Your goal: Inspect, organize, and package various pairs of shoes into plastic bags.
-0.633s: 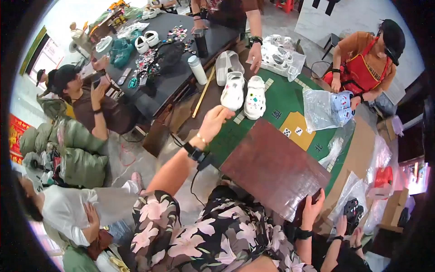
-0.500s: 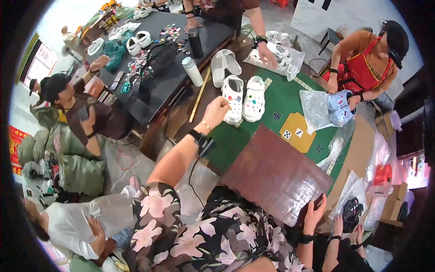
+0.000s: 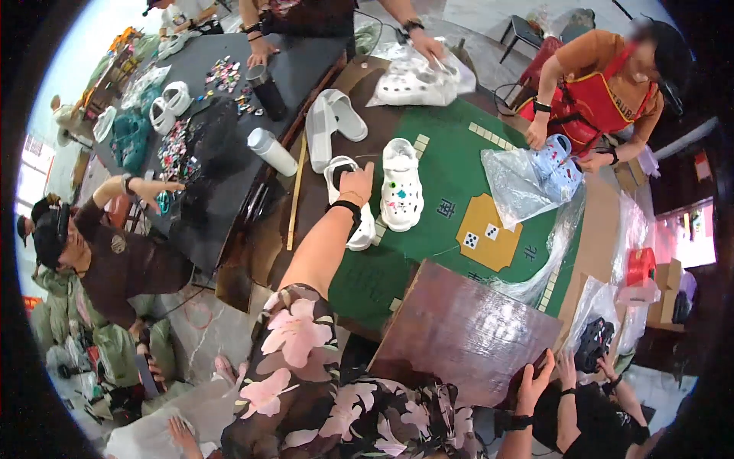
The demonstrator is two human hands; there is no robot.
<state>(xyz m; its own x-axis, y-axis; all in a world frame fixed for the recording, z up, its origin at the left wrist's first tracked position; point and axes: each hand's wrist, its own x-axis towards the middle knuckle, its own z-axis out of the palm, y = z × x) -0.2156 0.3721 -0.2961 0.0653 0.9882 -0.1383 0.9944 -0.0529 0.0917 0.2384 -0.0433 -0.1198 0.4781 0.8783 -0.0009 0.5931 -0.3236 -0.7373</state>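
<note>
Covering white perforated foam-like clog [image 3: 362,232], mid-frame: left hand [image 3: 355,185], grip unclear. Right hand [image 3: 532,382], lower right: fingers apart beside glossy brown rectangular board [image 3: 470,336]. Clog probably light, springy; rim best hold.

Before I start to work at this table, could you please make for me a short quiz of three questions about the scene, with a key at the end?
1. True or false: the person's left hand covers part of the left clog of the white, perforated pair.

2. Which of these is nearest to the person's right hand?
A) the white, cylindrical bottle
B) the brown, glossy, rectangular board
C) the light-blue clogs

3. How many square white dice patterns show on the orange patch of the green tabletop?

Key: 1. True. 2. B. 3. Two.
</note>
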